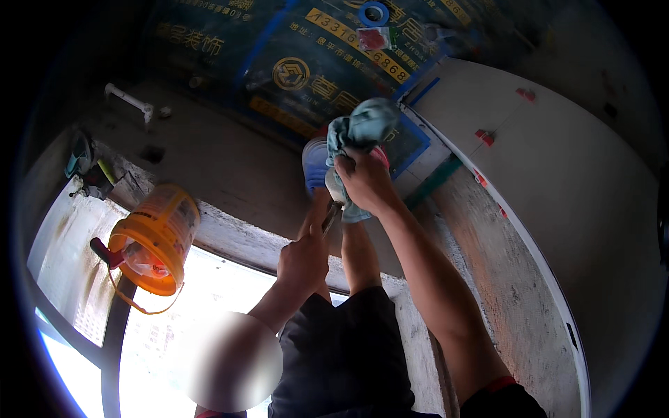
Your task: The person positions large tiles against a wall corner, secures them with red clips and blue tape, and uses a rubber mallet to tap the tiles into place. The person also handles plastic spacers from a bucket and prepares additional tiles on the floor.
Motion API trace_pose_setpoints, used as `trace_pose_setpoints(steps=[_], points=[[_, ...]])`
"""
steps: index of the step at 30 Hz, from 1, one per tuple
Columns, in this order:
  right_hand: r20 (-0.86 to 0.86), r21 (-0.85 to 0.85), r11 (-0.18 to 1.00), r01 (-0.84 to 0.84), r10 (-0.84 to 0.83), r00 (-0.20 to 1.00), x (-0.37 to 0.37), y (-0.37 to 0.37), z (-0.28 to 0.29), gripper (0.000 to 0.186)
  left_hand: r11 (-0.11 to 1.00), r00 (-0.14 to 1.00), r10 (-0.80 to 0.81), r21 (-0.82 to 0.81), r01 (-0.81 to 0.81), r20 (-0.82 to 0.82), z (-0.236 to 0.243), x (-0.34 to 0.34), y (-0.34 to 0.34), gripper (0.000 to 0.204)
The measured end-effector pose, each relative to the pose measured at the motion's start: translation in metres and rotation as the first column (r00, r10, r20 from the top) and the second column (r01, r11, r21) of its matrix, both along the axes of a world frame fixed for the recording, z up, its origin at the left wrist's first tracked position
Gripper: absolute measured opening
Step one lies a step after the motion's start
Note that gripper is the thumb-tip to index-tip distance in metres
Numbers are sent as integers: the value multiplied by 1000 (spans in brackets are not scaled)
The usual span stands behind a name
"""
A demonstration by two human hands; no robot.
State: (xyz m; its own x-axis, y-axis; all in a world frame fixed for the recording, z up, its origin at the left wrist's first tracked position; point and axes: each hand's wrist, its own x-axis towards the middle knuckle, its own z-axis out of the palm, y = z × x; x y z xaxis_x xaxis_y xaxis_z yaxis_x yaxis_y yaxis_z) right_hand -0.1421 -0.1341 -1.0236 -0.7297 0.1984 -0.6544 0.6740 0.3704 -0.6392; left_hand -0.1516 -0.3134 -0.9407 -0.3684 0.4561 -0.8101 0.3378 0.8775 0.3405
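Observation:
My left hand [304, 261] is closed round a slim hand tool [330, 219] with a thin dark shaft. A pale, rounded piece [334, 185] shows at the tool's far end, partly behind the cloth; its kind I cannot make out. Bunched in my right hand [366, 182] is a teal cloth [369, 125], its upper part smeared by motion and a lower end hanging beside my wrist. The cloth lies against or very near the pale piece. Beneath my hands are my legs and a blue slipper [316, 164]; the other foot is mostly hidden by the cloth and my right hand.
An orange bucket [167, 226] stands at left on the bright window's ledge, a red-and-dark handle [106, 253] at its rim. A white pipe [129, 101] lies beyond. Dark printed floor sheeting [265, 90] bears a blue tape roll [374, 14]. A large pale panel [557, 174] with red clips fills the right.

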Motion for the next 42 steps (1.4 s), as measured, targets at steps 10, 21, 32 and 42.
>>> trace_pose_setpoints(steps=[10, 21, 32, 42], points=[[9, 100, 937, 336, -338, 941, 26, 62, -40, 29, 989, 987, 148, -26, -146, 68, 25, -2, -14, 32], [120, -220, 975, 39, -12, 993, -22, 32, 8, 35, 973, 951, 226, -4, -230, 209, 35, -2, 5, 30], [-380, 457, 864, 211, -24, 924, 10, -21, 49, 22, 865, 825, 483, -9, -503, 293, 38, -7, 21, 30], [-363, 523, 826, 212, -9, 932, 108, 31, 17, 20, 841, 826, 531, -3, -541, 189, 42, -33, 28, 19]])
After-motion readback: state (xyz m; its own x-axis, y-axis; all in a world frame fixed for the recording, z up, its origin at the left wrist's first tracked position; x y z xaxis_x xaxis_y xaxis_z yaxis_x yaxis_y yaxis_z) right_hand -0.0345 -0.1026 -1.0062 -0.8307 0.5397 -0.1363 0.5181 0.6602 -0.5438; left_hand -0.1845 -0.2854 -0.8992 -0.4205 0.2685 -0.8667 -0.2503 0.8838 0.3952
